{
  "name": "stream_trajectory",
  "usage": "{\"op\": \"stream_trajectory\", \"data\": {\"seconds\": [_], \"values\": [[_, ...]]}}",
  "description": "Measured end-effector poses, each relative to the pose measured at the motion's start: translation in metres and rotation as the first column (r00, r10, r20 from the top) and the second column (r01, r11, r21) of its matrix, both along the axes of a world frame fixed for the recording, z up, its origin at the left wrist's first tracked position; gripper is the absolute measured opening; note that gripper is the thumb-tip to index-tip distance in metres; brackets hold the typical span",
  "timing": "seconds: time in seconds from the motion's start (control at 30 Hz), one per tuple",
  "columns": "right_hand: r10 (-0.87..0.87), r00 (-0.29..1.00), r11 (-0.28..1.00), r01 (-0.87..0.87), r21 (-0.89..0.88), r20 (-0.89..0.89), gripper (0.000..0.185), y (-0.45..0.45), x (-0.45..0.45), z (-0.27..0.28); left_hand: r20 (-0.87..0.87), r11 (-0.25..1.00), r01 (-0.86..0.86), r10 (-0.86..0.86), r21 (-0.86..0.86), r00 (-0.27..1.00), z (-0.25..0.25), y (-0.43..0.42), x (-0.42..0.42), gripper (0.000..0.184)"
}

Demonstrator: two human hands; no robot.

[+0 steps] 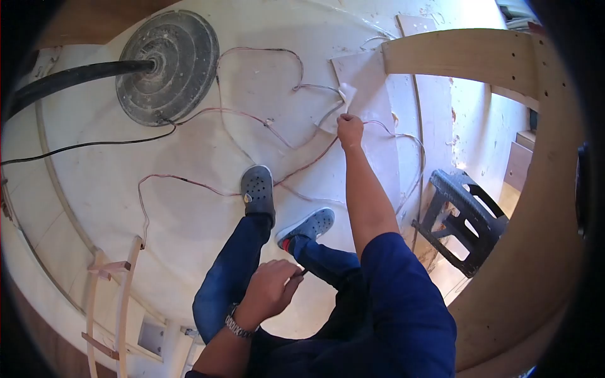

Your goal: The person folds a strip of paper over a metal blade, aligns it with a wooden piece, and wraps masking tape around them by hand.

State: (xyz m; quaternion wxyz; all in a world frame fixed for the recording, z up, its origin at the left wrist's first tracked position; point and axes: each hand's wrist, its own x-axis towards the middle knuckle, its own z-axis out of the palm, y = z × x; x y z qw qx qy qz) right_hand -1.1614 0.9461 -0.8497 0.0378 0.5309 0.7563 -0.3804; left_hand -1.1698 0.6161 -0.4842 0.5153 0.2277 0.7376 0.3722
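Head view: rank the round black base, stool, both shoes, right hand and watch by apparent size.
1. Round black base
2. Stool
3. Left shoe and right shoe: too alike to rank
4. Right hand
5. Watch

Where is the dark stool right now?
In the head view, the dark stool is on the right side, between the person's right arm and the big curved wooden piece.

- Left hand point(272, 288) — just beyond the wristwatch point(238, 322), curled in a pinch.
- Right arm point(370, 198) — stretched nearly straight, to the right of the wristwatch.
- Right hand point(350, 131) well beyond it, gripping.
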Motion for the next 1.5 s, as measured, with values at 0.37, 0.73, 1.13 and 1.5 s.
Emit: {"op": "stream_trajectory", "data": {"seconds": [0.37, 0.73, 1.13, 1.5], "values": [[-0.662, 0.710, 0.682, 0.435, -0.588, -0.242, 0.023, -0.068, 0.039, 0.285, 0.315, 0.946, -0.306, 0.323, -0.102, 0.892, -0.004, 0.006, 0.045, 0.014], [-0.569, 0.729, 0.688, 0.167, -0.707, -0.381, 0.030, -0.105, 0.090, 0.583, 0.732, 0.745, -0.666, 0.435, 0.035, 0.525, 0.215, 0.033, 0.008, 0.030], [-0.563, 0.566, 0.783, 0.131, -0.609, -0.602, 0.023, -0.130, 0.240, 0.765, 0.589, 0.880, -0.149, -0.168, 0.451, 0.790, 0.403, 0.071, 0.051, 0.025], [-0.800, 0.490, 0.588, 0.755, -0.292, -0.345, 0.033, -0.303, 0.480, 0.803, 0.492, 0.772, 0.403, -0.628, 0.492, 0.603, 0.448, 0.090, 0.094, 0.014]]}}
